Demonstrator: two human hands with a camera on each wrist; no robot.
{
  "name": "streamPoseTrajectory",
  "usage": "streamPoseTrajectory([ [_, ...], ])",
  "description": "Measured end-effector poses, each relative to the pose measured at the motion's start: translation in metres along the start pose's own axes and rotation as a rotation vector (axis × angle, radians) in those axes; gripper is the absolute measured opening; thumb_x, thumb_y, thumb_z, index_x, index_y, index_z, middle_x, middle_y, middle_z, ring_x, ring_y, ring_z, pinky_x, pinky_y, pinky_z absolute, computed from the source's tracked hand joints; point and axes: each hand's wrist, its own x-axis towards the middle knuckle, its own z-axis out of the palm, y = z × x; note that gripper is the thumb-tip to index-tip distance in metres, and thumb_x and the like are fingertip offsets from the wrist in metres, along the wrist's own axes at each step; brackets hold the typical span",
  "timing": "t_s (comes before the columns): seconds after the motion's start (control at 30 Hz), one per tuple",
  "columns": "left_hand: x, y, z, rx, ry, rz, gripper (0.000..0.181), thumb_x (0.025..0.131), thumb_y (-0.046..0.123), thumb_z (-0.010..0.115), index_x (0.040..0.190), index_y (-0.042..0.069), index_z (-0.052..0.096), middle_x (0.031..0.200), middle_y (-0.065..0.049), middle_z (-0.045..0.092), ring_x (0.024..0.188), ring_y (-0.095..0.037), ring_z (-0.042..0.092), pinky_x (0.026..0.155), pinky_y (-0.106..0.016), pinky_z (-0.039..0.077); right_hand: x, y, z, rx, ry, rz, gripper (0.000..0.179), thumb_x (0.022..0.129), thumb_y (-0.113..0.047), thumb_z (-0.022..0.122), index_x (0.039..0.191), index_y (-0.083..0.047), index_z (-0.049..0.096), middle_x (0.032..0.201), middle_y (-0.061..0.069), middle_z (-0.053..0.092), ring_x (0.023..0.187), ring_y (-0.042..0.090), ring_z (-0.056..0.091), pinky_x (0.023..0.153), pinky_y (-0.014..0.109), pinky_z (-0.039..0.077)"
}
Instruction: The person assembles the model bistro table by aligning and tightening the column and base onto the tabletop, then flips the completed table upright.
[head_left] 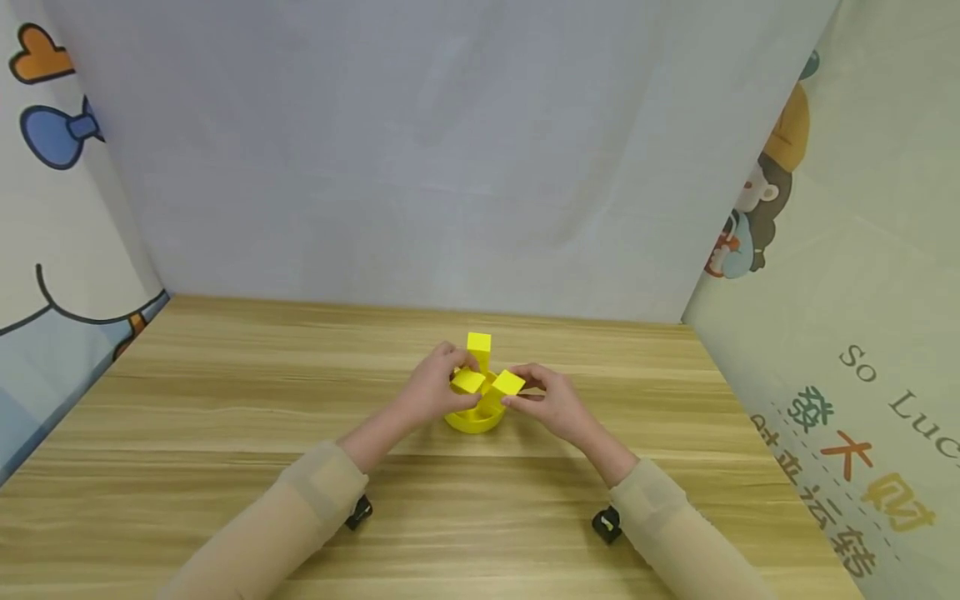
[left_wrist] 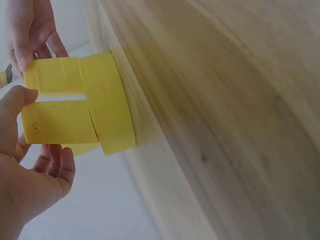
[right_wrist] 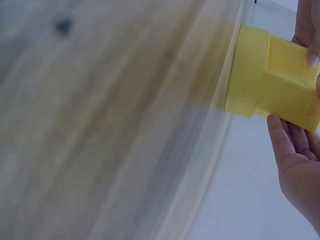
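Observation:
A shallow round yellow dish [head_left: 475, 426] sits on the wooden table, with three yellow rectangular blocks standing in it. My left hand [head_left: 435, 389] pinches the front-left block [head_left: 468, 382] between thumb and fingers near its top. On the other side, my right hand [head_left: 558, 406] pinches the front-right block [head_left: 508, 383] the same way. The third block [head_left: 479, 344] stands upright at the back, untouched by either hand. In the left wrist view, the left block [left_wrist: 62, 122] meets the dish wall [left_wrist: 111, 102]. Fingers [right_wrist: 281, 137] of my right hand lie along its block [right_wrist: 290, 102] in the right wrist view.
Wood-grain table [head_left: 225, 375] surrounds the dish. A pale grey cloth [head_left: 420, 167] hangs behind the table's far edge, and printed cloths hang at left and right [head_left: 847, 250]. Small black devices [head_left: 607, 524] show under both sleeves.

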Motion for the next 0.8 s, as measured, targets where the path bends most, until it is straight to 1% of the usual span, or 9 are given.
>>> streamPoseTrajectory([
  [0.07, -0.002, -0.004, -0.002, -0.013, -0.011, 0.028, 0.032, 0.076, 0.017, 0.077, 0.104, 0.012, 0.064, 0.107, -0.006, 0.051, 0.091, -0.019, 0.05, 0.08, -0.03, 0.05, 0.0, 0.0, 0.0, -0.002, 0.001, 0.002, 0.049, 0.084, -0.022, 0.072, 0.125, -0.001, 0.056, 0.12, 0.013, 0.061, 0.103, 0.026, 0.062, 0.086, 0.03, 0.053],
  [0.17, -0.003, -0.011, -0.006, -0.028, -0.034, 0.09, 0.036, 0.074, 0.013, 0.075, 0.109, 0.011, 0.065, 0.107, -0.005, 0.052, 0.093, -0.019, 0.05, 0.081, -0.032, 0.049, 0.001, 0.001, 0.001, -0.005, 0.003, 0.003, 0.048, 0.084, -0.022, 0.072, 0.125, -0.002, 0.055, 0.12, 0.013, 0.061, 0.103, 0.025, 0.062, 0.086, 0.03, 0.053],
  [0.3, -0.004, -0.02, -0.015, -0.049, -0.072, 0.17, 0.043, 0.072, 0.007, 0.073, 0.114, 0.007, 0.064, 0.11, -0.005, 0.059, 0.094, -0.019, 0.054, 0.084, -0.036, 0.051, 0.001, 0.001, 0.001, -0.011, 0.003, 0.003, 0.048, 0.085, -0.022, 0.071, 0.126, -0.002, 0.055, 0.121, 0.013, 0.061, 0.103, 0.025, 0.062, 0.086, 0.03, 0.053],
  [0.43, -0.005, -0.026, -0.023, -0.066, -0.123, 0.201, 0.043, 0.074, 0.004, 0.069, 0.117, 0.005, 0.063, 0.116, -0.007, 0.063, 0.102, -0.021, 0.058, 0.091, -0.041, 0.05, 0.001, 0.002, 0.001, -0.014, 0.001, 0.007, 0.049, 0.084, -0.022, 0.071, 0.126, -0.002, 0.055, 0.12, 0.013, 0.061, 0.103, 0.024, 0.061, 0.086, 0.03, 0.053],
  [0.53, -0.006, -0.029, -0.027, -0.07, -0.156, 0.203, 0.041, 0.077, 0.004, 0.066, 0.117, 0.007, 0.064, 0.121, -0.008, 0.062, 0.112, -0.024, 0.057, 0.097, -0.043, 0.046, 0.002, 0.003, 0.002, -0.015, 0.002, 0.014, 0.049, 0.084, -0.023, 0.072, 0.126, -0.003, 0.055, 0.12, 0.012, 0.061, 0.103, 0.024, 0.061, 0.087, 0.03, 0.052],
  [0.63, -0.008, -0.031, -0.028, -0.068, -0.169, 0.205, 0.042, 0.078, 0.005, 0.065, 0.121, 0.009, 0.063, 0.126, -0.008, 0.06, 0.121, -0.027, 0.052, 0.102, -0.046, 0.041, 0.002, 0.003, 0.002, -0.018, 0.003, 0.016, 0.05, 0.084, -0.025, 0.072, 0.126, -0.003, 0.055, 0.119, 0.012, 0.061, 0.103, 0.024, 0.062, 0.087, 0.03, 0.052],
  [0.73, -0.01, -0.03, -0.026, -0.078, -0.158, 0.152, 0.052, 0.079, 0.013, 0.071, 0.129, 0.011, 0.056, 0.135, -0.007, 0.054, 0.128, -0.028, 0.045, 0.106, -0.049, 0.035, 0.002, 0.003, 0.002, -0.02, 0.008, 0.019, 0.05, 0.084, -0.025, 0.072, 0.126, -0.003, 0.056, 0.119, 0.012, 0.061, 0.103, 0.024, 0.062, 0.087, 0.03, 0.052],
  [0.8, -0.011, -0.028, -0.024, -0.082, -0.121, 0.084, 0.061, 0.079, 0.023, 0.075, 0.133, 0.01, 0.051, 0.136, -0.007, 0.051, 0.127, -0.029, 0.045, 0.104, -0.049, 0.037, 0.002, 0.003, 0.003, -0.025, 0.01, 0.018, 0.049, 0.084, -0.024, 0.072, 0.125, -0.003, 0.056, 0.119, 0.012, 0.061, 0.103, 0.024, 0.062, 0.087, 0.03, 0.053],
])
